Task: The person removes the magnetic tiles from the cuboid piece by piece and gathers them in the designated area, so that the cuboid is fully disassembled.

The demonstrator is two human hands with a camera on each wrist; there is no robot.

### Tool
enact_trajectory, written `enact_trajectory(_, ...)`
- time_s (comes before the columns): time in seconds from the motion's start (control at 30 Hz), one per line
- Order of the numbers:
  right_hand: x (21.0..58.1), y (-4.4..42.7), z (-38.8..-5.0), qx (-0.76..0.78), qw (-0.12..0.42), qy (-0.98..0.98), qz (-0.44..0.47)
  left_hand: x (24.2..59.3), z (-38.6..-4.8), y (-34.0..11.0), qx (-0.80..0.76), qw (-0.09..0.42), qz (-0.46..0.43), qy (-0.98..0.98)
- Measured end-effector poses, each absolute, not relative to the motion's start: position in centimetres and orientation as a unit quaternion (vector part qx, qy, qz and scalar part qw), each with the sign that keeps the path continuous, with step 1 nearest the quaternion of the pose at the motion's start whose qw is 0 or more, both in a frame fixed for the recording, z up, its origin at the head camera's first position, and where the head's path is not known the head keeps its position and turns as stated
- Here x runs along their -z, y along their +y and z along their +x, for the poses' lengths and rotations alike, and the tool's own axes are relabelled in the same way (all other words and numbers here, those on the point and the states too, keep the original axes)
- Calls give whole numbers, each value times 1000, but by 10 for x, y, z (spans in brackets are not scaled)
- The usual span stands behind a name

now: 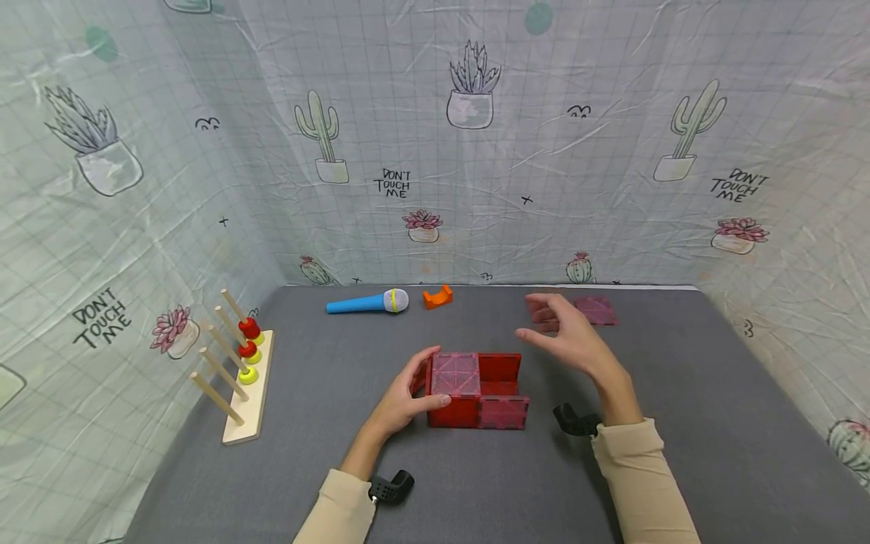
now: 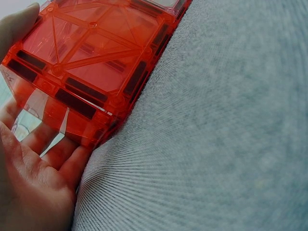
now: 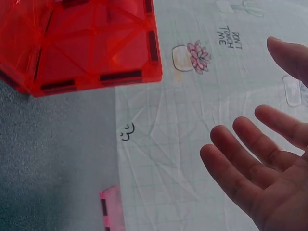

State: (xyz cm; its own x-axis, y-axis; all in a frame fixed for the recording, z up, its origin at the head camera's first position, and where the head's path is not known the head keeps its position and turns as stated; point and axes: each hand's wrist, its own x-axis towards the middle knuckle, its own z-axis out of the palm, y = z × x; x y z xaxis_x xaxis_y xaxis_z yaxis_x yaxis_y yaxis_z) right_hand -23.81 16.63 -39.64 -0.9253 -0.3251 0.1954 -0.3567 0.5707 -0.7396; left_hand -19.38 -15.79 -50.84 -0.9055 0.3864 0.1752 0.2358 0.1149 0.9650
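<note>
A box built of red translucent magnetic tiles (image 1: 454, 412) stands on the table, with one tile covering the top of its left half. Its right half has no top tile, so the inside shows. My left hand (image 1: 405, 397) grips the box's left end, thumb along the front and fingers round the far side. The left wrist view shows the tile box (image 2: 91, 43) close up against that palm. To the right of the box, my right hand (image 1: 567, 332) hovers with nothing in it, fingers apart in the right wrist view. A loose magnetic tile (image 1: 596, 310) lies behind it.
A blue toy microphone (image 1: 367, 303) and an orange curved block (image 1: 438, 297) lie at the back. On the left stands a wooden peg board (image 1: 234, 431) with red and yellow beads on some pegs. A patterned cloth (image 1: 435, 151) hangs behind the table and at both sides.
</note>
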Motion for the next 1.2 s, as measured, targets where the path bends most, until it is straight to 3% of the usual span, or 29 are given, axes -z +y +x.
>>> enact_trajectory(0.53,396,150,-233,-402,-29,-876,264,508,-192,-157,-627,58,201,751)
enact_trajectory(1.2,401,137,-228,-391,-153,-851,314,511,-194,-157,-627,58,196,751)
